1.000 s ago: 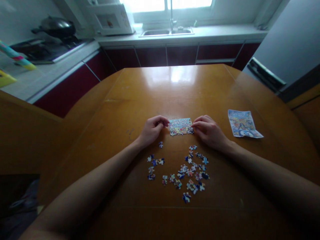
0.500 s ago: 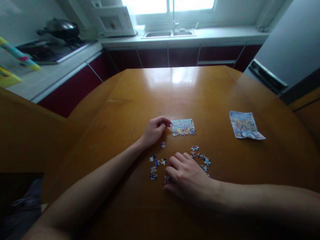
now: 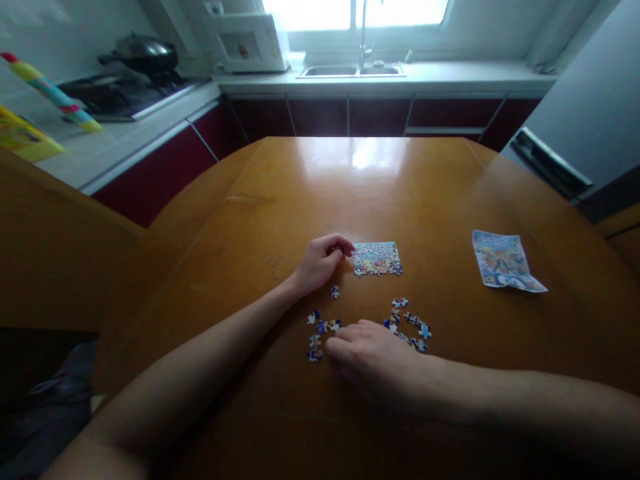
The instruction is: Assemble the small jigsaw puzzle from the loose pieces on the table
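Observation:
A partly assembled jigsaw puzzle (image 3: 377,259) lies flat on the wooden table, its lower edge uneven. My left hand (image 3: 324,261) rests at its left side, loosely curled, with the fingertips at the puzzle's edge and a gap above the thumb. One loose piece (image 3: 335,291) lies below that hand. My right hand (image 3: 375,357) is closed, fingers bent down toward the tabletop; whatever they hold is hidden beneath. Left of it is a cluster of loose puzzle pieces (image 3: 321,327). Another group of pieces (image 3: 424,331) lies beyond its knuckles and to the right.
A creased picture sheet (image 3: 505,260) lies on the right of the table (image 3: 340,187). Past the far edge are a counter with a sink (image 3: 353,71), a microwave (image 3: 249,43) and a stove with a black pan (image 3: 145,53). A fridge (image 3: 575,87) stands at the right.
My right hand has drawn its fingers in and covers the piece that showed by its thumb. More pieces show beyond its knuckles. The whole view has shifted slightly; my left hand stays by the puzzle.

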A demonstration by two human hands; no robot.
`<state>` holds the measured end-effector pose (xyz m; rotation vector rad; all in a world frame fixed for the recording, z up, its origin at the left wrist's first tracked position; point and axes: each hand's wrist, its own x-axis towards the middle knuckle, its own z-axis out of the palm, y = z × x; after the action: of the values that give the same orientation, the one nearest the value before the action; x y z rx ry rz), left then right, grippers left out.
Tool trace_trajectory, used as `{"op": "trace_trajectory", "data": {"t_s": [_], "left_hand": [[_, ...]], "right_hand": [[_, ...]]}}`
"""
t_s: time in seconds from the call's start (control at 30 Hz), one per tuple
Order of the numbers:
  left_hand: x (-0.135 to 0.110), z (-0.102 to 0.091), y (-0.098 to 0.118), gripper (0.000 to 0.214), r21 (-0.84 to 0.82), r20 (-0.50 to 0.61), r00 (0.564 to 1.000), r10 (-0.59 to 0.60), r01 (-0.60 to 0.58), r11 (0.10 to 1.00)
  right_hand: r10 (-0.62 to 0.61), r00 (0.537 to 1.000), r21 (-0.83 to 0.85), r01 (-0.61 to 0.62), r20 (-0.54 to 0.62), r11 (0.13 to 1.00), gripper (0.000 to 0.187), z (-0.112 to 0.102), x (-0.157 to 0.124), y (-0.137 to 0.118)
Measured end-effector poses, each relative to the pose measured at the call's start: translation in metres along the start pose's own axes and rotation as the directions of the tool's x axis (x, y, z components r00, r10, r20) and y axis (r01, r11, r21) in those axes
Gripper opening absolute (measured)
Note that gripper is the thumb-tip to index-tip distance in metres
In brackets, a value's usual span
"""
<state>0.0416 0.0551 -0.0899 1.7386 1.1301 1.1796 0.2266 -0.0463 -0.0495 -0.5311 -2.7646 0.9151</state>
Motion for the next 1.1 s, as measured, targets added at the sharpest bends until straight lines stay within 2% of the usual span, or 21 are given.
{"op": "trace_trajectory", "data": {"t_s": [0.07,0.1,0.17,0.23,0.33,0.43,0.53,0.63,0.7,0.77,0.83,0.9,1.0,1.1], "left_hand": [[0.0,0.0,-0.001,0.024,0.001,-0.015,1.0,0.009,-0.009,1.0],[-0.001,0.0,0.0,0.023,0.007,-0.022,1.0,0.017,-0.017,1.0],[-0.002,0.001,0.003,0.019,0.043,-0.034,0.998,0.045,-0.043,0.998],[-0.004,0.001,0.007,0.012,0.117,-0.025,0.994,0.107,-0.103,0.988],[-0.007,0.002,0.014,0.01,0.235,0.045,0.963,0.265,-0.268,0.934],[-0.009,0.002,0.015,0.023,0.27,0.149,0.905,0.397,-0.424,0.864],[-0.009,0.002,0.013,0.025,0.26,0.231,0.87,0.436,-0.487,0.834],[-0.009,0.002,0.01,0.022,0.259,0.259,0.863,0.433,-0.495,0.83],[-0.009,0.001,0.01,0.019,0.27,0.245,0.872,0.423,-0.48,0.834],[-0.009,0.001,0.011,0.018,0.278,0.215,0.887,0.408,-0.456,0.846],[-0.008,0.0,0.011,0.017,0.272,0.189,0.898,0.397,-0.436,0.858],[-0.008,-0.002,0.012,0.017,0.253,0.185,0.902,0.389,-0.426,0.868],[-0.008,-0.003,0.014,0.021,0.213,0.19,0.918,0.349,-0.386,0.898],[-0.007,-0.002,0.014,0.021,0.18,0.053,0.974,0.22,-0.226,0.957]], "right_hand": [[0.05,0.991,0.168,-0.029,-0.121,0.985,0.013,-0.016,0.001,0.015],[0.062,0.97,0.236,-0.005,-0.234,0.972,0.014,-0.024,0.002,0.025],[0.13,0.911,0.319,0.002,-0.391,0.948,0.013,-0.039,0.003,0.049],[0.245,0.843,0.413,-0.03,-0.478,0.91,0.008,-0.049,0.004,0.072],[0.363,0.802,0.619,0.009,-0.473,0.785,0.016,-0.051,0.003,0.096],[0.389,0.822,0.722,0.038,-0.415,0.69,0.027,-0.046,0.001,0.103],[0.395,0.847,0.768,0.024,-0.355,0.64,0.038,-0.043,0.002,0.101],[0.409,0.849,0.781,0.009,-0.336,0.624,0.045,-0.044,0.003,0.1],[0.396,0.839,0.746,0.019,-0.374,0.665,0.042,-0.044,0.002,0.102],[0.341,0.82,0.632,0.032,-0.459,0.774,0.029,-0.044,0.001,0.103],[0.212,0.813,0.437,0.058,-0.543,0.898,0.011,-0.045,-0.001,0.104],[0.05,0.815,0.233,0.105,-0.577,0.967,0.004,-0.046,-0.003,0.104],[-0.086,0.829,0.036,0.126,-0.552,0.991,0.01,-0.048,-0.005,0.105],[-0.117,0.863,-0.096,0.08,-0.491,0.992,0.016,-0.047,-0.006,0.108]]}}
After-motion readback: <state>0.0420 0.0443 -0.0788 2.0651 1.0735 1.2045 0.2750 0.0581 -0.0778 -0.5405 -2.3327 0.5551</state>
